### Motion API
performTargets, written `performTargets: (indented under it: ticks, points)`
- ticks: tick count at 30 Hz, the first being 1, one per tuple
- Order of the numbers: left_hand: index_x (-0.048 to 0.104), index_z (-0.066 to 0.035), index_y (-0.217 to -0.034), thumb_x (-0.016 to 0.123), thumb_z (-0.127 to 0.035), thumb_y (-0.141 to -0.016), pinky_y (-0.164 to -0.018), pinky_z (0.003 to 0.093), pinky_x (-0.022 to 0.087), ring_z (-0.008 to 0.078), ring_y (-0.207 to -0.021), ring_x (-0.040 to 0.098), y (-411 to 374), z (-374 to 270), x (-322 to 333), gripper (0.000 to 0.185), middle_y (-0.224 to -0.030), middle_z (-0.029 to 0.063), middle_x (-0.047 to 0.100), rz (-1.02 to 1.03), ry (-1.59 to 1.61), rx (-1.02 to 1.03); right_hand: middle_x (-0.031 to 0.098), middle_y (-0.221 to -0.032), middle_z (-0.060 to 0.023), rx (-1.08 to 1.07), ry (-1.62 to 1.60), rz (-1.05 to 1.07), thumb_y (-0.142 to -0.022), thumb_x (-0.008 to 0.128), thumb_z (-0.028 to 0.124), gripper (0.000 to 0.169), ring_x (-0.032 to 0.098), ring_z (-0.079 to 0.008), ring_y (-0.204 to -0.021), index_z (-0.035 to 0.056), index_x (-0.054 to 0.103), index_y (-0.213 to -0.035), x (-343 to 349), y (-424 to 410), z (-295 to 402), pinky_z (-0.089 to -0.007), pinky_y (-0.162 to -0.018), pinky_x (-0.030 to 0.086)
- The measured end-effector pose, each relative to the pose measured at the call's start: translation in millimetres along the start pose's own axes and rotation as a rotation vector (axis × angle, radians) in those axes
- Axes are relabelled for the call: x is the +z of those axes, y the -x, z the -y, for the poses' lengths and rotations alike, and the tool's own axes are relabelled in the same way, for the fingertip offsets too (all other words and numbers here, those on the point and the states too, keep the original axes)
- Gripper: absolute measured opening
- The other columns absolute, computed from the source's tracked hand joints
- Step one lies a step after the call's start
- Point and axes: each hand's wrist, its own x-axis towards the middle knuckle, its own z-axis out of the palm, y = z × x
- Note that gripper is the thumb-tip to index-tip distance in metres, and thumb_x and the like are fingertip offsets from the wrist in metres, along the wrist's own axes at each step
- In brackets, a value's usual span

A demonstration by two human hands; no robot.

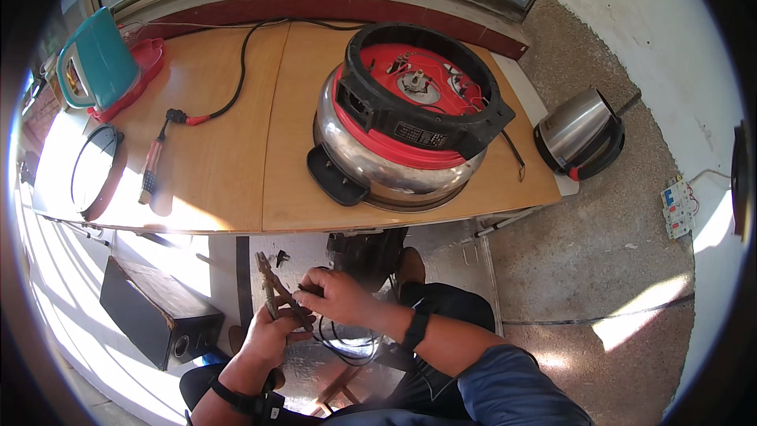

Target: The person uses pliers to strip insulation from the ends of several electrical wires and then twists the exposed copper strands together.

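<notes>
Below the front of the table, my left hand (pixel 267 334) grips a worn metal tool (pixel 278 284) that looks like pliers, its two arms spread apart. Close beside it, my right hand (pixel 338 297) pinches a small dark piece (pixel 313 290), mostly hidden by the fingers. A thin black cable (pixel 349 358) loops beneath my hands. On the table lies an upturned electric cooker (pixel 408 160), its steel body facing down. Its black base ring (pixel 414 130) surrounds a red underside (pixel 384 62) with exposed wires and a central metal fitting.
The wooden table (pixel 219 83) carries a screwdriver (pixel 152 168), a black power cord (pixel 241 80), a round black-rimmed part (pixel 97 171), and a teal jug (pixel 109 65) on a red tray (pixel 151 59). A steel kettle (pixel 576 130) stands right, a speaker box (pixel 162 313) lower left. Wall breakers (pixel 678 207) are at right.
</notes>
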Motion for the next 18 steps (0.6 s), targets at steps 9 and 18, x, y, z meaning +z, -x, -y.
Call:
performTargets:
  ticks: [9, 18]
  points:
    - [0.051, 0.000, -0.129, 0.058, -0.002, -0.088, -0.080, 0.0405, 0.060, 0.0270, -0.102, 0.069, 0.3, 0.0, -1.2, 0.041, -0.112, 0.0162, 0.068, 0.020, -0.016, -0.012, 0.062, -0.081, -0.0095, 0.062, -0.004, 0.053, -0.094, 0.071, 0.021, 0.023, 0.059, -0.0181, -0.074, 0.0009, 0.059, -0.093, -1.2, -0.2, 0.7, -0.0347, -0.068, 0.048]
    - [0.049, -0.002, -0.130, 0.056, -0.001, -0.088, -0.079, 0.0415, 0.061, 0.0281, -0.104, 0.069, 2.4, -0.4, 1.6, 0.042, -0.114, 0.0155, 0.068, 0.013, -0.013, -0.012, 0.062, -0.084, -0.0035, 0.078, -0.206, 0.030, -0.099, 0.066, 0.018, 0.020, 0.059, -0.0103, -0.079, -0.0004, 0.060, -0.103, 2.7, -3.3, -17.2, -0.0289, -0.070, 0.050]
